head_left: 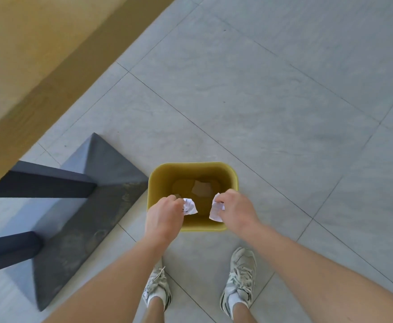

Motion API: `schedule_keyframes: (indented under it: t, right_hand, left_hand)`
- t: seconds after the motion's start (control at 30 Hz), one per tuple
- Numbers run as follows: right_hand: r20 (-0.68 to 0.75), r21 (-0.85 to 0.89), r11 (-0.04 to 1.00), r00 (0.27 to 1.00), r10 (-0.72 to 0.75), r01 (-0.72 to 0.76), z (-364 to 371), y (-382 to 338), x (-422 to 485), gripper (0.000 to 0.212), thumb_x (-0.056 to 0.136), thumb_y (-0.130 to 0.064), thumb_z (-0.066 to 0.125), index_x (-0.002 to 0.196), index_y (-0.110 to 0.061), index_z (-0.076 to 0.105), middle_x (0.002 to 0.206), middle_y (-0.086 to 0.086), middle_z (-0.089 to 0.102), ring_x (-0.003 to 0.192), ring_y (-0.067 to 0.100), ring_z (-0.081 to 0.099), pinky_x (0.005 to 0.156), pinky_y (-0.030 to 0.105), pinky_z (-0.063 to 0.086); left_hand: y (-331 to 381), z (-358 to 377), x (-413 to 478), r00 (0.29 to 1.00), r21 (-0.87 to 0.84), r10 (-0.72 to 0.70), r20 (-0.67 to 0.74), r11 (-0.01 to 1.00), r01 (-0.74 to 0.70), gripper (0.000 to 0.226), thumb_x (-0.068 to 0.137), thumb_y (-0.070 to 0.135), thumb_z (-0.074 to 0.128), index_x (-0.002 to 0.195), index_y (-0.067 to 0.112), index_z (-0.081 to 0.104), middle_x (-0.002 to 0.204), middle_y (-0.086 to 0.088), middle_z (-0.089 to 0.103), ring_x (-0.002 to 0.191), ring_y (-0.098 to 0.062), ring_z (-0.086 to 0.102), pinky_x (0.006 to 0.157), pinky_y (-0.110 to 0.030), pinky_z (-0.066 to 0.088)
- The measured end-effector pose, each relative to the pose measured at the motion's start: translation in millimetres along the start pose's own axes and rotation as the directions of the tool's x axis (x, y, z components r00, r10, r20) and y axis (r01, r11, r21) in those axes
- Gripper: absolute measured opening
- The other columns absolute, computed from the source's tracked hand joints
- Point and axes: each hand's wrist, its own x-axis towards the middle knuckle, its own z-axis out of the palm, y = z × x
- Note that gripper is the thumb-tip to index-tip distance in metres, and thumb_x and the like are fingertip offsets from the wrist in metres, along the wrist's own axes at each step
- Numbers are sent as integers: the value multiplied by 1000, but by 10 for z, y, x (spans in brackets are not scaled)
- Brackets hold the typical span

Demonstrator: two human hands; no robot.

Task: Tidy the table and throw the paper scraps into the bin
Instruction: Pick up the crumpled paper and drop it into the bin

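Observation:
A yellow bin (230, 176) stands on the tiled floor right in front of my feet. Both hands hover over its near rim. My left hand (164, 215) pinches a crumpled white paper scrap (190, 206) above the bin's opening. My right hand (236, 208) grips another white paper scrap (217, 209) that hangs down over the opening. A pale scrap (201, 188) lies on the bin's bottom.
The wooden table top (27, 66) fills the upper left. Its dark legs (46, 183) and grey wedge-shaped base (93, 201) sit just left of the bin. Grey floor tiles (284, 113) spread to the right and beyond. My two sneakers (239, 276) stand below the bin.

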Motion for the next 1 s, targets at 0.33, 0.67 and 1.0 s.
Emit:
schedule_keyframes:
  t: [0.33,0.67,1.0]
  right_hand:
    - [-27,-8,1000,1000,-3,3,263,83,377,36,89,-1,54,114,-22,68,113,4,56,100,27,59,73,30,44]
    - [-64,-11,1000,998,10,-11,226,37,362,36,95,-19,59,131,-19,60,128,2,57,118,24,55,93,37,50]
    - [-90,-8,1000,996,-11,10,-342,-310,-43,38,93,-25,58,130,-22,59,122,1,61,112,24,58,88,34,48]
  left_hand:
    - [-85,258,183,1000,53,-23,14,998,22,21,98,20,50,110,20,67,85,3,58,71,-13,47,55,-26,37]
    - [-165,108,87,998,17,-46,31,999,46,32,96,23,46,127,23,55,93,4,49,80,-16,45,65,-29,43]
    - [76,-607,-227,999,39,-48,19,998,47,39,94,31,41,133,24,44,97,3,45,83,-17,40,70,-30,37]
